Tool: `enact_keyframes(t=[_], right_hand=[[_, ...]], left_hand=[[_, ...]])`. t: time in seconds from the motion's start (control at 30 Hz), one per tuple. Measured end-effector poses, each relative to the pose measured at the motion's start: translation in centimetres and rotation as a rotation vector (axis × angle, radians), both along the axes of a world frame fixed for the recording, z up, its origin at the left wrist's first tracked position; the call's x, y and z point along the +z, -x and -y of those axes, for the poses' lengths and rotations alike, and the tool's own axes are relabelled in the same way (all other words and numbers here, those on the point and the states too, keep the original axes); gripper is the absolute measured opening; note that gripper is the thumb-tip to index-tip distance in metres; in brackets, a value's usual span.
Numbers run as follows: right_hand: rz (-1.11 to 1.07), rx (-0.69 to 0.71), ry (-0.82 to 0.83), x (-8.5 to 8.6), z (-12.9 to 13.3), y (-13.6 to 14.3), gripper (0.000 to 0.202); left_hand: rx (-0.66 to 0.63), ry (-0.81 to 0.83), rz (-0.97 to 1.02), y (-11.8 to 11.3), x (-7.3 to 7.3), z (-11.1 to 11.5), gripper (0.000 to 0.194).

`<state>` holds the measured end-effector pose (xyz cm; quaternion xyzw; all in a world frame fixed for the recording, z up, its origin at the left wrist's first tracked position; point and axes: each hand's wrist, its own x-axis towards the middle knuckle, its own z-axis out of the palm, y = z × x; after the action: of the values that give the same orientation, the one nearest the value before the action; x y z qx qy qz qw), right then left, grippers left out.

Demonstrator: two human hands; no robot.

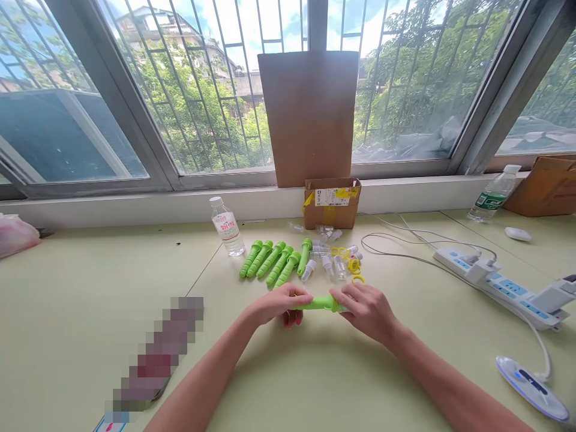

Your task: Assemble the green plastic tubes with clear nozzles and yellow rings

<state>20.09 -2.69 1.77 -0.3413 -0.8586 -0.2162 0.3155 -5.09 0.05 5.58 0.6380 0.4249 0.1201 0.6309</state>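
Near the table's middle, a bright green plastic tube lies crosswise between my two hands. My left hand grips its narrower end between thumb and fingers. Wrapped round its wider, collared end is my right hand, where a bit of something clear shows under the fingers; most of it is hidden. Just beyond, several similar green tubes lie slanted side by side. To their right are small clear spray bottles with white tops, and yellow rings among them.
A small cardboard box stands behind the bottles, with a tall cardboard sheet against the window. Water bottles stand left and far right. A power strip with cables lies right; a pixelated object lies left.
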Motion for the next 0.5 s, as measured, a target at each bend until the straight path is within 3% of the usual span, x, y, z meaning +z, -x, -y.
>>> enact_keyframes(t=[0.2,0.5], right_hand=[[0.017,0.011,0.045,0.05,0.1,-0.1,0.018],[-0.04,-0.014,0.263,-0.37,0.35,-0.19,0.025]], left_hand=[[-0.032,-0.092,0.054,-0.16,-0.55,-0.27,0.043],[-0.015,-0.25,0.043,-0.63,-0.64,0.09,0.04]])
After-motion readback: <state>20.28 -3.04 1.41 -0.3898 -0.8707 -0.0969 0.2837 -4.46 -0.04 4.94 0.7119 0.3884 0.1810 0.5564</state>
